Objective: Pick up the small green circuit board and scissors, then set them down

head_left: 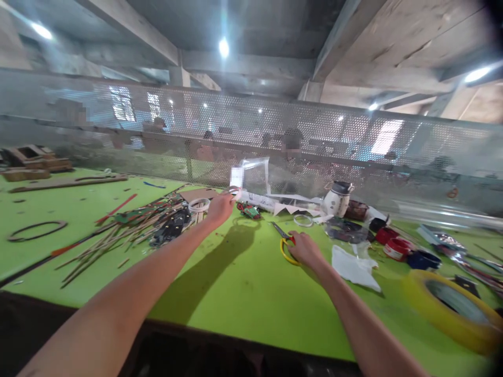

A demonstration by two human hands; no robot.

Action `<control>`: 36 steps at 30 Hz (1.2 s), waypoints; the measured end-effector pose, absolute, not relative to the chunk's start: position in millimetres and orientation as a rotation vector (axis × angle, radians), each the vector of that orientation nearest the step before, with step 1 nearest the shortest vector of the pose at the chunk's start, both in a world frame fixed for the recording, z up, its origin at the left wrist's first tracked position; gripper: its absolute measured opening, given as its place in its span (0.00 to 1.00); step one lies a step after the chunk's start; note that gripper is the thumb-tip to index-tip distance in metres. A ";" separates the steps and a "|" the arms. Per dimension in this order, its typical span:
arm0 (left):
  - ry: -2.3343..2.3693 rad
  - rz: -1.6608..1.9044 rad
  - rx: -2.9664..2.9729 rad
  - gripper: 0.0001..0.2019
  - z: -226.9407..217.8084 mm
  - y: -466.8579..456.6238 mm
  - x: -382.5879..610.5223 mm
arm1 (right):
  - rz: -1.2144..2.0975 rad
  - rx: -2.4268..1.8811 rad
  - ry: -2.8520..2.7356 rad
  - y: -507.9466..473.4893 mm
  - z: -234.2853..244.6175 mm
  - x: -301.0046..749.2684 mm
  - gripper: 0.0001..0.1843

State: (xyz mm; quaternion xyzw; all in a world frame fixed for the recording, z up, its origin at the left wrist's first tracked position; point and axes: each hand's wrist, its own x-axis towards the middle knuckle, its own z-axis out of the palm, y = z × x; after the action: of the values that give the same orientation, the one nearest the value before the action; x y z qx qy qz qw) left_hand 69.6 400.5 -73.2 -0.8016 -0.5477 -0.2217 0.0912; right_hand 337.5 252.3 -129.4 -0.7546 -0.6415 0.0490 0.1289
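Observation:
My right hand (308, 248) is closed around one handle of a pair of scissors (288, 254) with yellow and red handles. The dark blades point away from me and to the left, low over the green table. My left hand (220, 208) reaches farther forward, its fingers closed at something pale that I cannot make out. Just beyond those fingers is a white label-like piece (236, 177), in front of a clear plastic sheet. To the right of the left hand lies a small green and red bundle (249, 210). A white ring (199, 204) sits left of the wrist.
Thin wooden sticks (92, 251) are heaped at left, beside a dark ring (37, 231). At right are a white bottle (338, 198), a white cloth (356, 266), red tape rolls (396, 247) and a big yellow tape roll (422, 303). A perforated screen (220, 120) borders the table's far side.

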 end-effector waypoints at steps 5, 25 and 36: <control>-1.424 -0.499 -2.529 0.12 -99.8 404.2 114.4 | 0.122 -2.192 -1.870 251.7 -130.6 337.6 0.19; -1.194 -0.557 -2.607 0.11 -107.5 359.4 106.0 | 0.046 -2.252 -1.901 256.1 -137.5 342.8 0.19; -0.944 -0.588 -2.787 0.15 -134.0 289.4 101.0 | -0.045 -2.231 -1.885 254.3 -141.6 328.0 0.15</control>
State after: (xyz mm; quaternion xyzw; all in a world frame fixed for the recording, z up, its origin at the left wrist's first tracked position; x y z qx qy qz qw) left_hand 101.0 289.4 -134.0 -0.9265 -0.3138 -0.1954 0.0703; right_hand 328.0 254.3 -141.6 -0.7590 -0.6415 -0.0153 0.1100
